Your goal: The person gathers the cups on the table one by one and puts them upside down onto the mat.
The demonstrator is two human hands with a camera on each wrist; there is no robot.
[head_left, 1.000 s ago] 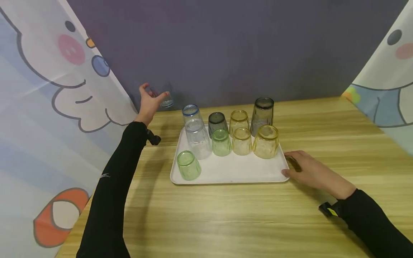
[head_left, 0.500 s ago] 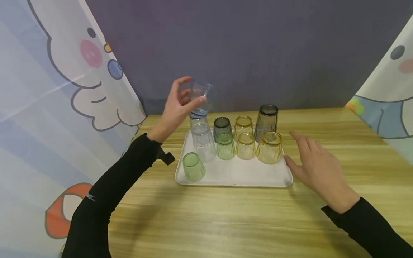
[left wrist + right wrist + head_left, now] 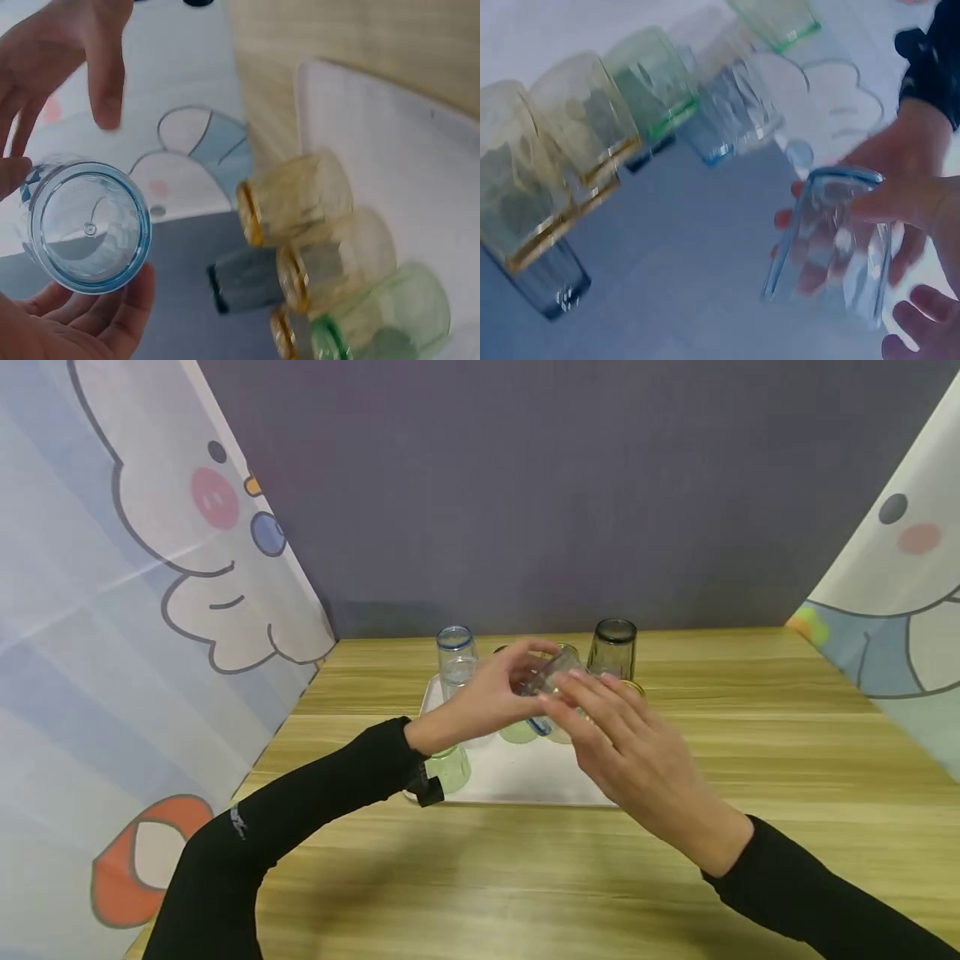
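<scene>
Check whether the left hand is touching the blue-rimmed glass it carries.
Touching: the left wrist view shows the left hand with fingers wrapped against the blue-rimmed glass.

Left hand (image 3: 487,702) curled in a grip; right hand (image 3: 630,743) reaches, fingers extended.

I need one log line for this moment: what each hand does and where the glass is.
left hand: holds clear glass | right hand: open, fingers at glass | glass: above tray | other glasses: upside down on tray

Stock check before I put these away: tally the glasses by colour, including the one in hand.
Clear or blue-rimmed glasses: 3, held glass included
Grey glasses: 2
Yellow glasses: 3
Green glasses: 2
Total: 10
</scene>
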